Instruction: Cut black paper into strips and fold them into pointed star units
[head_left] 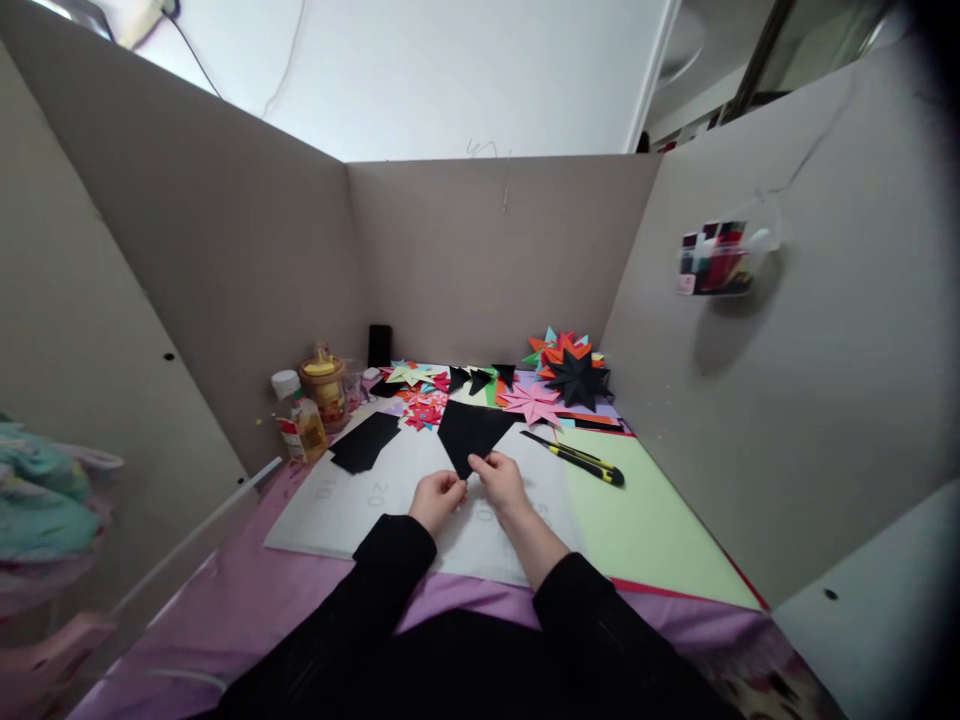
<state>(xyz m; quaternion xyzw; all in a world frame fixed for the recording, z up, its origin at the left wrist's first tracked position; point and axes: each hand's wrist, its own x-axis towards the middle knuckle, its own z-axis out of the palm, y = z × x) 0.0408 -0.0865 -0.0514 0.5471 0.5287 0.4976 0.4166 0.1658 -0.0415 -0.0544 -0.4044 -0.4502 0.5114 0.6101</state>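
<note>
A black kite-shaped piece of folded paper (472, 432) is held over the white mat, its narrow tip toward me. My left hand (437, 500) pinches that tip from the left. Just beside it, my right hand (500, 480) is closed on the paper's lower right edge. More black paper pieces (366, 442) lie flat to the left. To the right rests a yellow and black utility knife (583, 460), its front end pointing toward the paper.
Folded paper stars, among them a pink one (532, 402) and a black one (577, 378), lie along the back. A bottle (301, 420) and a jar (324, 390) stand at the left. Grey panels (495, 260) enclose the table.
</note>
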